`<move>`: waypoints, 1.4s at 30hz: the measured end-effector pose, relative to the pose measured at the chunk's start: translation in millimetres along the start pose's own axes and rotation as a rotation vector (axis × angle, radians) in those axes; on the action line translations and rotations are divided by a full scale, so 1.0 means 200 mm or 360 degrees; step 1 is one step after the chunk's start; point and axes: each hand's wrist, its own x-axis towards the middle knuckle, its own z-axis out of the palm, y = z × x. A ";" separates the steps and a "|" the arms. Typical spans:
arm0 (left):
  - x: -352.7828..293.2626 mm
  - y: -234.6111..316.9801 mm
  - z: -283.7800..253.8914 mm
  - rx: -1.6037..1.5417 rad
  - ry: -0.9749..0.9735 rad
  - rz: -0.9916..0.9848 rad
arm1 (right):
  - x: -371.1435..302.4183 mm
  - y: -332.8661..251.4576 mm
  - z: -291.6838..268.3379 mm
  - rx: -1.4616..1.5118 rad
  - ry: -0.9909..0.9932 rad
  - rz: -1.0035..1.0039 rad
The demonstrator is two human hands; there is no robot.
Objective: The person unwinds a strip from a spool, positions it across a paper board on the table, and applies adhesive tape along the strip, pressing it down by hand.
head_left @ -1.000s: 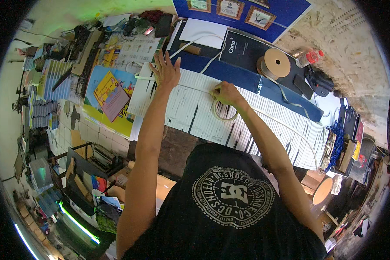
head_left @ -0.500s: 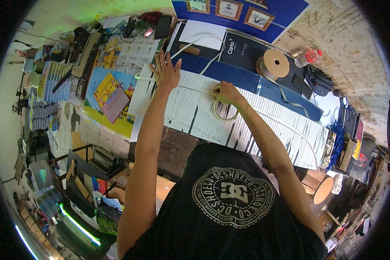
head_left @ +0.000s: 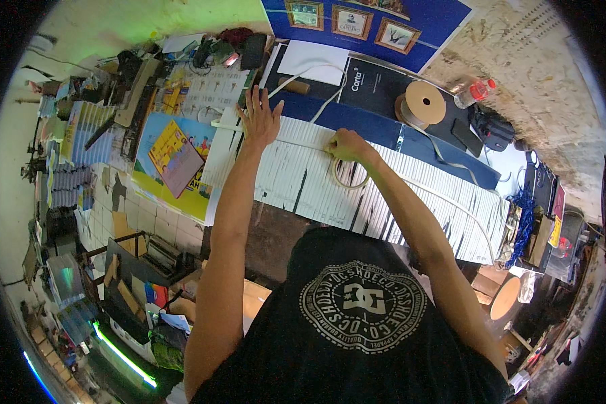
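A long row of white booklets [head_left: 303, 176] stands packed with the edges up across the bench. My left hand [head_left: 258, 123] lies flat over its left end, fingers spread, on a narrow pale strip [head_left: 226, 125]. That strip runs as a thin line along the row to my right hand [head_left: 350, 146], whose fingers are closed around it; the fingertips are partly hidden. Just below my right wrist, a cream ring like a tape roll [head_left: 338, 179] rests on the booklets. Past my right forearm, a pale band [head_left: 444, 196] curves down to the row's right end.
Behind the row stand a dark blue board [head_left: 370, 120], a brown cardboard spool [head_left: 427, 102], a black phone [head_left: 468, 135] and a bottle with a red cap [head_left: 470, 93]. Printed sheets and a booklet [head_left: 175, 158] lie left. Blue cord [head_left: 520, 217] bunches at the right end.
The view has shifted slightly. Both hands stay at almost the same places on the row, the left still flat and the right still closed.
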 end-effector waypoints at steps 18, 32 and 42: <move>-0.15 0.58 0.07 0.0004 0.0156 -0.0199 | -0.14 -0.27 -0.20 -0.0013 -0.0204 0.0011; -0.14 0.59 0.05 -0.0077 0.0226 -0.0175 | -0.42 0.18 -0.25 0.0217 0.0004 0.0112; -0.14 0.59 0.06 -0.0064 0.0190 -0.0144 | -0.44 0.32 -0.10 0.0653 -0.0019 0.0084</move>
